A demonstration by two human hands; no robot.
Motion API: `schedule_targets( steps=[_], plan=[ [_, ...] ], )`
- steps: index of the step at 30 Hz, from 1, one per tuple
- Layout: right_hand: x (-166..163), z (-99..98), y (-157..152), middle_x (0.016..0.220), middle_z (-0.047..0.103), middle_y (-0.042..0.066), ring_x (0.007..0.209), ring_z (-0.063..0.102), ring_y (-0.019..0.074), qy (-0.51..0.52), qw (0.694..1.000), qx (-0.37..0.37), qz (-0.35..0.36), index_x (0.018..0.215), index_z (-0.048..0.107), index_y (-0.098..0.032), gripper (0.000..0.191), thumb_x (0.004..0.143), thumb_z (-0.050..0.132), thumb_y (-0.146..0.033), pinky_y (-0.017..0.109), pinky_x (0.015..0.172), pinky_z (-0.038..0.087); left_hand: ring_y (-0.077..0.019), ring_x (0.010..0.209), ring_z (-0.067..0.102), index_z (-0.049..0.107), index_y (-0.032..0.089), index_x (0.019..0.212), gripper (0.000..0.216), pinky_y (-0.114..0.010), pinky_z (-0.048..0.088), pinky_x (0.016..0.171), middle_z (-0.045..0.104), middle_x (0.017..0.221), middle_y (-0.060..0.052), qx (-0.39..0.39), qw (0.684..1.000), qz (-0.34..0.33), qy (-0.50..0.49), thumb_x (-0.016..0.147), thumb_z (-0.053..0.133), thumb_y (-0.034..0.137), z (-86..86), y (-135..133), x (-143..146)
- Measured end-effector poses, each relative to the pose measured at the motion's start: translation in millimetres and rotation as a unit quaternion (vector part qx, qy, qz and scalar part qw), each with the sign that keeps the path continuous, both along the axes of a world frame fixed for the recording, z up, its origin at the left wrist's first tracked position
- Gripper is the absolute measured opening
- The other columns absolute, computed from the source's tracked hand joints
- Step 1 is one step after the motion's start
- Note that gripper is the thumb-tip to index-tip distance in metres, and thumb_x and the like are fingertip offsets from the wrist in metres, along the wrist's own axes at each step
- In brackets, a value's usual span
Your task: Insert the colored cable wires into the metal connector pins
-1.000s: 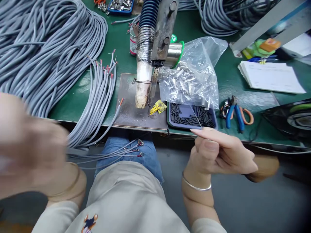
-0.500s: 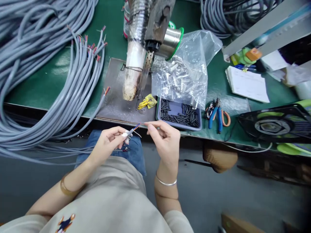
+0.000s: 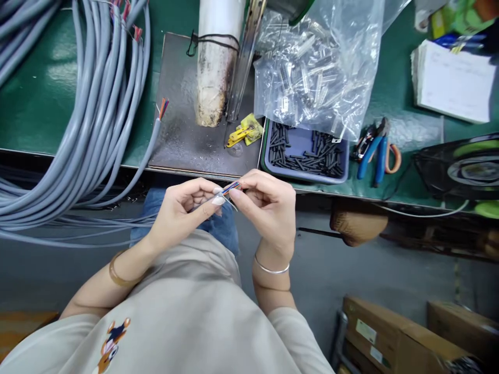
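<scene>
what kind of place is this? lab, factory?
Probably a cable-assembly bench in a workshop or factory: grey cable bundles on a green bench, a bag of small metal parts, black sleeves in a tray. The left hand and right hand pinch a stripped cable end.

1. Loose beige sweatshirt (image 3: 187,311), sleeves pushed up off the forearms.
2. Little cartoon bear print (image 3: 113,337) on it, down at 7 o'clock in the view.
3. Blue jeans (image 3: 226,231) peeking out past the hem.
4. Amber-gold bangle (image 3: 117,270) at 7 o'clock of the left hand (image 3: 183,210).
5. Thin silver bangle (image 3: 272,268) at 6 o'clock of the right hand (image 3: 268,202).
6. Pale polish on the nails.
</scene>
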State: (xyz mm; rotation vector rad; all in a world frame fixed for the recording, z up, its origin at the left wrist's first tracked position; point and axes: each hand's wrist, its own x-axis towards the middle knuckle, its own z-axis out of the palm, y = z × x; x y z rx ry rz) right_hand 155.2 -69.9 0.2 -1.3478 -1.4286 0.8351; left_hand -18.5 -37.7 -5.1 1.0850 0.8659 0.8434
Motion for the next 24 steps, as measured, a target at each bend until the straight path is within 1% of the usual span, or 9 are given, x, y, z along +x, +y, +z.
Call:
schedule_targets(
  steps=[5, 9, 12, 15, 17, 19, 20, 22, 24],
  plan=[
    [-1.3, 1.7, -1.5, 0.075, 0.062, -0.002, 0.050, 0.033, 0.0063, -0.017, 1.000, 0.014, 0.004, 0.089, 0.076, -0.022, 0.008, 0.091, 0.070, -0.028, 0.025, 0.050, 0.030, -0.0115, 0.060, 0.067, 0.075, 0.014, 0.088, 0.027, -0.019, 0.054, 0.057, 0.073, 0.069, -0.002, -0.002, 1.000, -0.008, -0.015, 0.081, 0.085, 0.038, 4.9, 3.1, -3.2],
    [-3.1, 1.3, -0.6, 0.075, 0.062, -0.003, 0.050, 0.032, 0.0054, 0.008, 1.000, 0.017, -0.012, 0.083, 0.074, -0.021, 0.005, 0.088, 0.074, -0.024, 0.025, 0.049, 0.030, -0.0122, 0.058, 0.066, 0.077, 0.014, 0.084, 0.027, -0.021, 0.054, 0.057, 0.073, 0.068, -0.003, -0.003, 0.999, -0.025, -0.021, 0.081, 0.084, 0.039, 5.6, 3.4, -5.4],
    [-3.3, 0.5, -0.7, 0.072, 0.059, -0.005, 0.048, 0.029, 0.0045, 0.017, 1.000, 0.011, 0.001, 0.081, 0.072, -0.021, 0.007, 0.088, 0.073, -0.022, 0.025, 0.048, 0.028, -0.0130, 0.058, 0.065, 0.078, 0.014, 0.084, 0.024, -0.022, 0.052, 0.055, 0.073, 0.068, -0.003, 0.019, 0.999, -0.039, 0.010, 0.083, 0.081, 0.038, 5.9, 4.2, -9.3],
    [-5.1, 1.3, -2.5, 0.071, 0.060, -0.005, 0.049, 0.035, 0.0053, -0.028, 0.999, 0.024, 0.005, 0.081, 0.070, -0.021, 0.007, 0.089, 0.071, -0.020, 0.024, 0.050, 0.030, -0.0119, 0.059, 0.061, 0.080, 0.015, 0.088, 0.014, -0.022, 0.047, 0.056, 0.072, 0.070, -0.003, 0.134, 0.985, -0.053, 0.095, 0.089, 0.074, 0.028, 5.6, 5.0, -13.2],
    [-8.0, 2.8, -4.3, 0.073, 0.062, -0.003, 0.056, 0.048, 0.0076, -0.107, 0.993, 0.043, -0.009, 0.082, 0.069, -0.022, 0.009, 0.090, 0.068, -0.018, 0.024, 0.056, 0.038, -0.0115, 0.059, 0.059, 0.080, 0.017, 0.090, 0.012, -0.023, 0.045, 0.058, 0.072, 0.070, -0.003, 0.234, 0.956, -0.051, 0.171, 0.090, 0.069, 0.021, 5.5, 4.5, -13.8],
    [-11.1, 4.2, -5.9, 0.074, 0.063, -0.002, 0.066, 0.057, 0.0097, -0.170, 0.983, 0.059, -0.026, 0.082, 0.068, -0.022, 0.012, 0.091, 0.064, -0.016, 0.023, 0.063, 0.044, -0.0129, 0.062, 0.060, 0.080, 0.018, 0.091, 0.014, -0.024, 0.045, 0.061, 0.073, 0.073, -0.003, 0.294, 0.928, -0.036, 0.228, 0.089, 0.066, 0.019, 5.6, 2.6, -12.7],
    [-12.3, 4.4, -6.5, 0.074, 0.063, -0.002, 0.067, 0.058, 0.0099, -0.174, 0.982, 0.062, -0.033, 0.081, 0.067, -0.021, 0.012, 0.092, 0.063, -0.017, 0.023, 0.064, 0.044, -0.0133, 0.063, 0.061, 0.079, 0.019, 0.091, 0.014, -0.025, 0.046, 0.063, 0.075, 0.075, -0.004, 0.301, 0.924, -0.025, 0.235, 0.089, 0.066, 0.019, 5.6, 1.3, -11.8],
    [-13.0, 3.5, -7.6, 0.070, 0.061, -0.003, 0.061, 0.053, 0.0089, -0.131, 0.989, 0.054, -0.040, 0.079, 0.066, -0.021, 0.014, 0.093, 0.064, -0.021, 0.023, 0.060, 0.043, -0.0127, 0.062, 0.061, 0.077, 0.018, 0.092, 0.011, -0.024, 0.046, 0.061, 0.077, 0.078, -0.005, 0.264, 0.944, -0.005, 0.200, 0.090, 0.067, 0.021, 4.9, -1.1, -10.0],
    [-11.9, 0.7, -8.5, 0.065, 0.057, -0.004, 0.053, 0.044, 0.0076, -0.070, 0.996, 0.024, -0.042, 0.075, 0.066, -0.021, 0.019, 0.093, 0.066, -0.027, 0.024, 0.053, 0.037, -0.0099, 0.053, 0.057, 0.074, 0.017, 0.092, 0.011, -0.021, 0.042, 0.053, 0.075, 0.072, -0.004, 0.157, 0.981, 0.005, 0.110, 0.092, 0.068, 0.027, 2.9, -1.7, -9.0]
  ],
)
